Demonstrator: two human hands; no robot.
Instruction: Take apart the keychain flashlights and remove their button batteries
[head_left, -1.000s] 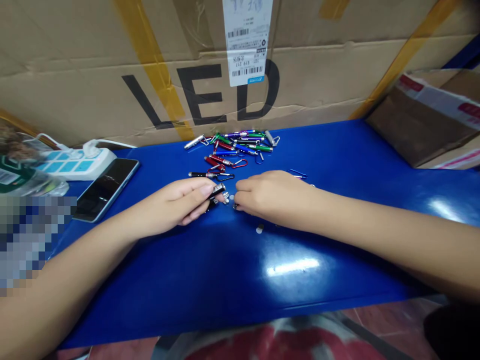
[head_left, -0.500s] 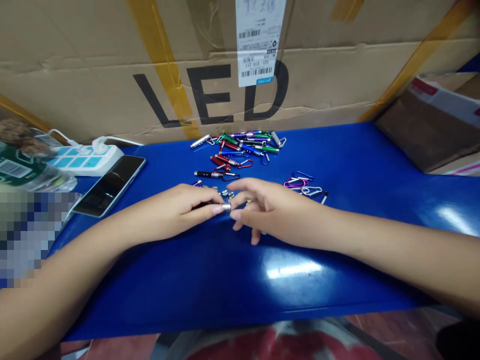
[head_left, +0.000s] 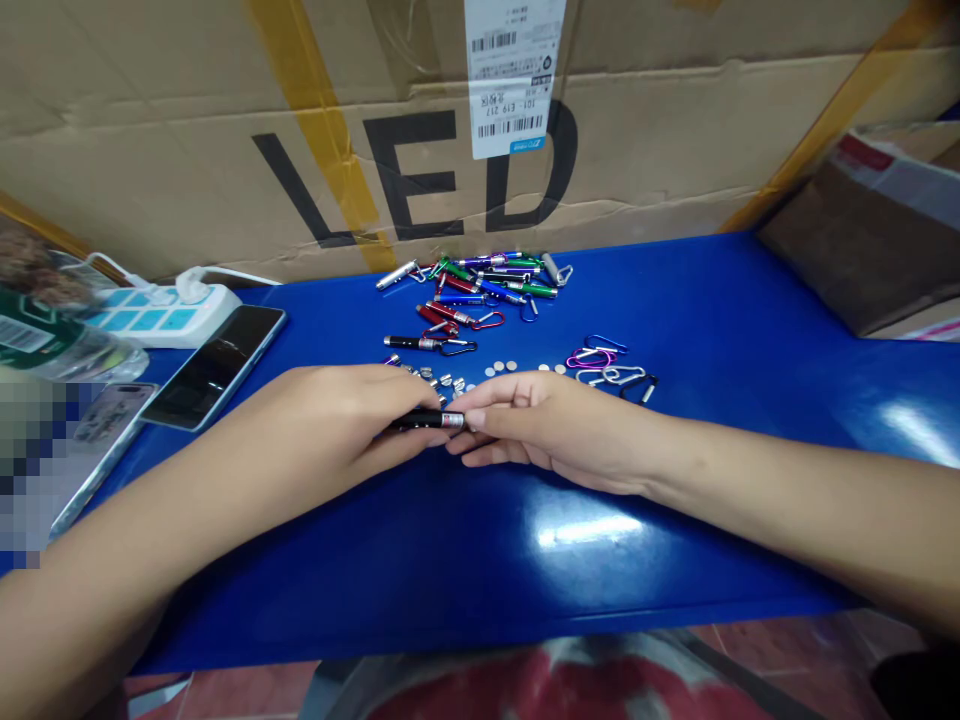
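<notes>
My left hand [head_left: 367, 415] is closed around a slim black mini flashlight [head_left: 442, 420] with a printed label, held level just above the table. At its right end, the thumb and fingers of my right hand [head_left: 525, 420] pinch together; any small part between those fingertips is hidden. Small silver metal caps [head_left: 448, 382] lie just behind my left hand. Several round button cells [head_left: 501, 367] are scattered beyond my right fingers. Farther back, a black flashlight with a clip [head_left: 411, 343] rests in front of a pile of coloured mini flashlights [head_left: 480, 290].
Loose coloured carabiner clips [head_left: 607, 368] lie behind my right wrist. At left are a phone [head_left: 216, 365], a white power strip [head_left: 169, 315] with plugs and a bottle [head_left: 52, 335]. A large cardboard box [head_left: 637, 110] walls the back of the blue table [head_left: 480, 570]; another open box [head_left: 855, 235] stands right.
The black flashlight now shows between my hands, where only a silver end showed before. My right hand's spread fingers have closed on its right end. The view has shifted slightly.
</notes>
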